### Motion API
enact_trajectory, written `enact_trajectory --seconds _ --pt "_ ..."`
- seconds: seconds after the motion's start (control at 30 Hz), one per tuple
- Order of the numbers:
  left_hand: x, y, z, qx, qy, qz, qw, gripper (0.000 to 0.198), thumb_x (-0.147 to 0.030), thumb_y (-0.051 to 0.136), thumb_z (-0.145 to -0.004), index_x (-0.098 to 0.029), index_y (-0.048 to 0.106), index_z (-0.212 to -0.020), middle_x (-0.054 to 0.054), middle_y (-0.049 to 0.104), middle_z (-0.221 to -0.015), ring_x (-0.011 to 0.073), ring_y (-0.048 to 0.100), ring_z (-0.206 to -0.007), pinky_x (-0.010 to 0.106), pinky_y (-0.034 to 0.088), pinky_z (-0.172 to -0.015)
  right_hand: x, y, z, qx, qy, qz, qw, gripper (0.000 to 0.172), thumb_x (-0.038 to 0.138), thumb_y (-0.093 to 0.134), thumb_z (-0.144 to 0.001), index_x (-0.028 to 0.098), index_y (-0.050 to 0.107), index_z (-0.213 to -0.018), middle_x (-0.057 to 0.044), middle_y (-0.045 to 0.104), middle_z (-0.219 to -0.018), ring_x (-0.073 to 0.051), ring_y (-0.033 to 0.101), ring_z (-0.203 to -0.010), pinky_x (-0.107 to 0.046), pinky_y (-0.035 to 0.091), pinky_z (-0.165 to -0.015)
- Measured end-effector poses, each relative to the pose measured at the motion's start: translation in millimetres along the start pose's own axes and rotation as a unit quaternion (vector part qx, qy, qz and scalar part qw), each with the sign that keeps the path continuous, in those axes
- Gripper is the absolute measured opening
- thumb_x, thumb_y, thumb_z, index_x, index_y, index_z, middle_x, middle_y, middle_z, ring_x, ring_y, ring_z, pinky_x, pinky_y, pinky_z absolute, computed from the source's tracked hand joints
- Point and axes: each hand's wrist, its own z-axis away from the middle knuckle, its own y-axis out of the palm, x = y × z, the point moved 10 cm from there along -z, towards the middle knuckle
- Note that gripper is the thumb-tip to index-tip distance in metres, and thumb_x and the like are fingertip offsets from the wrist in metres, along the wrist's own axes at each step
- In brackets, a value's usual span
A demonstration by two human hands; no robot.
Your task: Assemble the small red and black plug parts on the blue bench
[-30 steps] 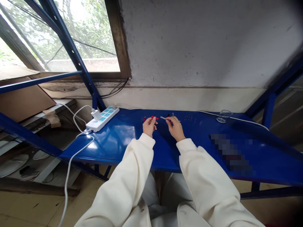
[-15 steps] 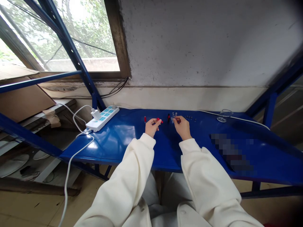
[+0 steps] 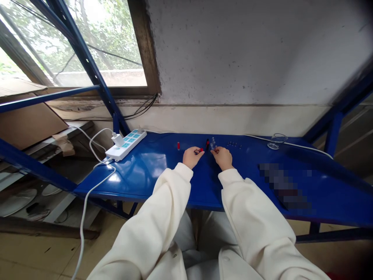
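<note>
My left hand (image 3: 192, 157) is closed in a pinch on a small red piece (image 3: 201, 149), mostly covered by the fingertips. Just to its right, my right hand (image 3: 223, 158) has thumb and finger together on a small clear plastic piece (image 3: 216, 147), at the near edge of a little cluster of clear pieces (image 3: 213, 140). Between the hands, slightly farther back, is a small red-and-black piece (image 3: 207, 144). A short red cylinder (image 3: 178, 146) stands left of my left hand. Several tiny metal parts (image 3: 232, 144) lie beyond my right hand.
The blue table (image 3: 145, 179) carries a white power strip (image 3: 126, 146) with a plug and cables at left. Toward the back right sits a clear round container (image 3: 273, 146) beside a white cable (image 3: 309, 149). A blurred dark object (image 3: 284, 186) lies at right. Blue frame posts (image 3: 333, 134) flank the table.
My left hand has moved slightly right, toward the right hand, with the red piece turned and more hidden. My right hand's fingertips have come slightly nearer me and to the left.
</note>
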Motion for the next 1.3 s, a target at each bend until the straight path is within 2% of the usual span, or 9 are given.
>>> enact_trajectory --seconds 0.13,0.33,0.57,0.83,1.07,1.3 --pt "-12 16.6 -8 0.025 0.040 -0.094 0.994 0.018 -0.034 0.064 -0.066 -0.017 0.067 -0.074 0.003 0.060 -0.068 0.0115 0.049 -0.058 0.025 0.040 -0.058 -3 2 -2 0.000 0.004 0.017 1.000 0.023 0.038 0.051 -0.077 0.019 0.064 -0.079 -0.008 0.067 -0.076 -0.019 0.061 -0.075 -0.027 0.041 -0.062" --pt "-2 30.9 -24 0.015 -0.007 -0.132 0.991 0.013 -0.030 0.064 -0.066 -0.017 0.067 -0.070 0.006 0.060 -0.071 0.0148 0.052 -0.063 0.026 0.041 -0.061 -2 1 -2 -0.008 -0.002 0.023 1.000 0.023 0.037 0.052 -0.077 0.019 0.065 -0.080 -0.008 0.067 -0.075 -0.019 0.062 -0.076 -0.025 0.041 -0.061" --pt "7 39.9 -27 0.014 -0.030 -0.161 0.986 0.012 -0.028 0.063 -0.067 -0.017 0.066 -0.069 0.007 0.062 -0.072 0.0163 0.053 -0.064 0.027 0.039 -0.059 -3 4 -3 -0.001 -0.004 0.023 1.000 0.025 0.039 0.052 -0.077 0.019 0.065 -0.080 -0.009 0.067 -0.076 -0.021 0.062 -0.077 -0.027 0.041 -0.062" --pt "9 42.6 -28 0.038 -0.015 -0.205 0.978 0.008 -0.025 0.065 -0.064 -0.017 0.065 -0.064 0.006 0.061 -0.068 0.0174 0.055 -0.067 0.026 0.038 -0.060 -3 2 -1 -0.001 -0.002 0.029 1.000 0.023 0.037 0.052 -0.076 0.019 0.066 -0.081 -0.008 0.067 -0.077 -0.020 0.062 -0.078 -0.026 0.041 -0.062" --pt "7 47.2 -28 0.033 -0.019 -0.203 0.978 0.009 -0.027 0.066 -0.064 -0.017 0.065 -0.063 0.007 0.062 -0.068 0.0190 0.055 -0.069 0.028 0.038 -0.062 -3 5 -3 0.013 0.002 0.037 0.999 0.022 0.035 0.052 -0.076 0.020 0.067 -0.083 -0.009 0.067 -0.081 -0.021 0.062 -0.080 -0.028 0.041 -0.064" --pt "3 45.7 -27 0.047 -0.042 -0.261 0.963 0.018 -0.034 0.066 -0.064 -0.016 0.065 -0.067 0.009 0.062 -0.074 0.0247 0.057 -0.079 0.037 0.037 -0.076 -2 5 -2 0.021 0.003 0.043 0.999 0.025 0.036 0.051 -0.076 0.020 0.067 -0.086 -0.010 0.067 -0.083 -0.023 0.061 -0.082 -0.031 0.041 -0.068"
